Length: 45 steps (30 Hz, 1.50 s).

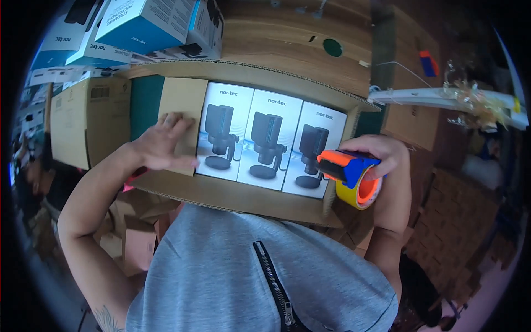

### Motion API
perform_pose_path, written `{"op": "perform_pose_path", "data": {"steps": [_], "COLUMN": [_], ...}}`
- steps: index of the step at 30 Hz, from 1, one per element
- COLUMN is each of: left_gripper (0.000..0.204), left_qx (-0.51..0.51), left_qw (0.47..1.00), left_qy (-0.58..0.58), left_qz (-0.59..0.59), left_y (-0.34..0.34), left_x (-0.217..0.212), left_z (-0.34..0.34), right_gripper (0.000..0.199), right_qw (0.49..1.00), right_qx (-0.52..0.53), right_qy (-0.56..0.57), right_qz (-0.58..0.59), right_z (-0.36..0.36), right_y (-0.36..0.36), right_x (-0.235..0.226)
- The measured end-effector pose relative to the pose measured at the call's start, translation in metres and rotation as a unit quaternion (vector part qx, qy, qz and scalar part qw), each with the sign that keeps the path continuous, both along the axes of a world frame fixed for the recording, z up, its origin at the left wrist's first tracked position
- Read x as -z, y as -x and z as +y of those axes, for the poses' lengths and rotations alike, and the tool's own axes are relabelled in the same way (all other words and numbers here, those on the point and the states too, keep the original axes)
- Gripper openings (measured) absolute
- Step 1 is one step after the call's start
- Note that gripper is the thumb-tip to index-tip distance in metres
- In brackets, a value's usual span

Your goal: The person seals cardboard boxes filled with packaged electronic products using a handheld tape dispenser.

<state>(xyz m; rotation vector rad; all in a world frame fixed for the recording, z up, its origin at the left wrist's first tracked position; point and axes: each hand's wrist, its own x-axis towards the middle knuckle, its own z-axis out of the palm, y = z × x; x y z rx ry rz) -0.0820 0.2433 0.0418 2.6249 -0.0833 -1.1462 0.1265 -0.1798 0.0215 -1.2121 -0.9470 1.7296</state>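
An open cardboard carton (232, 196) lies before me, holding three white product boxes (269, 143) side by side, each printed with a dark microphone picture. My left hand (160, 145) presses flat on the carton's left inner flap (182, 105), fingers spread. My right hand (376, 155) grips a tape dispenser (349, 172) with an orange and blue body and a yellow tape roll, held over the carton's right end.
Blue and white boxes (138, 25) are stacked at the upper left. A closed cardboard box (83, 119) stands to the left. A wooden tabletop (298, 44) lies beyond the carton. Flattened cardboard (459, 221) is on the floor at right.
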Motion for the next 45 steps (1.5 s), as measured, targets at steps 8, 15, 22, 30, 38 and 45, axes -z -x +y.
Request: {"op": "perform_pose_path", "data": {"steps": [8, 15, 22, 30, 38, 45], "left_gripper": [0.096, 0.076, 0.098, 0.087, 0.079, 0.047], "left_qx": [-0.05, 0.058, -0.104, -0.064, -0.108, -0.225], "left_qw": [0.994, 0.928, 0.852, 0.908, 0.909, 0.822], "left_qy": [0.056, -0.039, 0.031, -0.001, -0.005, 0.126], "left_qz": [0.083, -0.365, -0.513, -0.415, -0.403, -0.508], "left_y": [0.028, 0.034, 0.054, 0.047, 0.047, 0.042], "left_x": [-0.035, 0.077, 0.107, 0.099, 0.101, 0.106], "left_z": [-0.02, -0.002, 0.001, -0.007, -0.013, -0.019], "right_gripper": [0.058, 0.044, 0.075, 0.056, 0.051, 0.058], "right_qw": [0.91, 0.884, 0.862, 0.776, 0.879, 0.863], "right_qx": [0.252, 0.249, 0.49, 0.555, 0.426, 0.27], "right_qy": [-0.14, -0.315, 0.011, 0.017, -0.166, -0.215], "right_qz": [0.299, 0.239, 0.127, 0.299, -0.132, -0.368], "right_z": [0.003, 0.016, 0.095, 0.062, 0.183, 0.197], "right_y": [0.052, -0.019, -0.029, 0.057, 0.091, 0.096], "right_x": [0.118, 0.008, 0.025, 0.086, 0.031, 0.097]}}
